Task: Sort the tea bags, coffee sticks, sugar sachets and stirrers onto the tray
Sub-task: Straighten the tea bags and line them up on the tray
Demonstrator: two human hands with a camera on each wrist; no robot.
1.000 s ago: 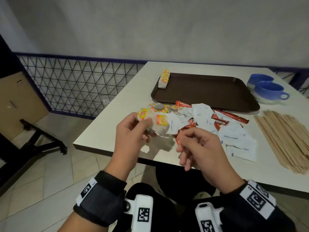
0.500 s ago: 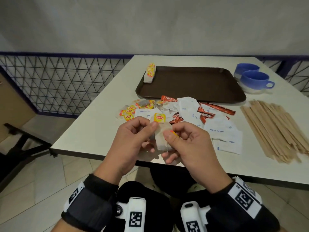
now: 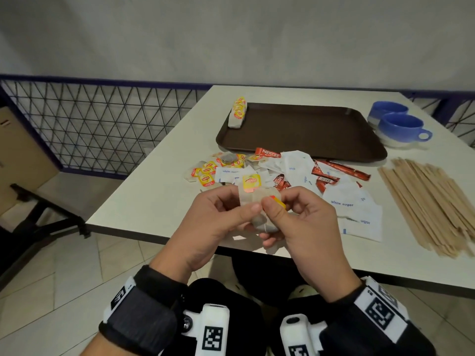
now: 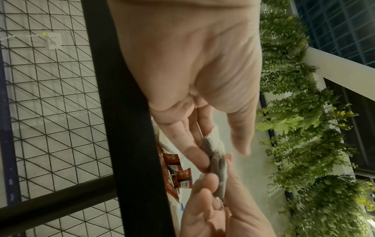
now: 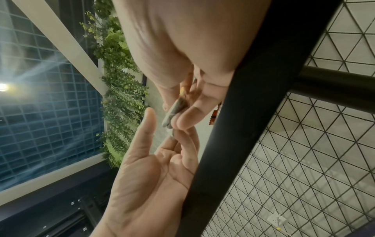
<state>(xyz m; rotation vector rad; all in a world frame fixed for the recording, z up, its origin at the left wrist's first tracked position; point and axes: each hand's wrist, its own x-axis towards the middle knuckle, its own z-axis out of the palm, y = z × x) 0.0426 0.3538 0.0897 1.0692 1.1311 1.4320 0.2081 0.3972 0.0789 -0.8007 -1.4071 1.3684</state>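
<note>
Just above the table's near edge, both hands meet on a small bunch of tea bags (image 3: 257, 201) with yellow tags. My left hand (image 3: 231, 214) cradles it, fingers behind and thumb over the front. My right hand (image 3: 279, 214) pinches it between thumb and fingers. The left wrist view shows the grey tea bag (image 4: 218, 168) against my left fingers (image 4: 192, 152), the thumb a little off it. The right wrist view shows the tea bag (image 5: 174, 110) pinched. The brown tray (image 3: 308, 129) carries a stack of tea bags (image 3: 237, 113) at its far left corner.
A mixed pile lies on the white table (image 3: 154, 201) before the tray: loose tea bags (image 3: 205, 174), red coffee sticks (image 3: 341, 169) and white sugar sachets (image 3: 344, 201). Wooden stirrers (image 3: 431, 201) lie fanned at the right. Two blue cups (image 3: 401, 127) stand beyond them.
My right hand has come in from the right and taken hold of the tea bags that my left hand held alone. The head view has swung left and down.
</note>
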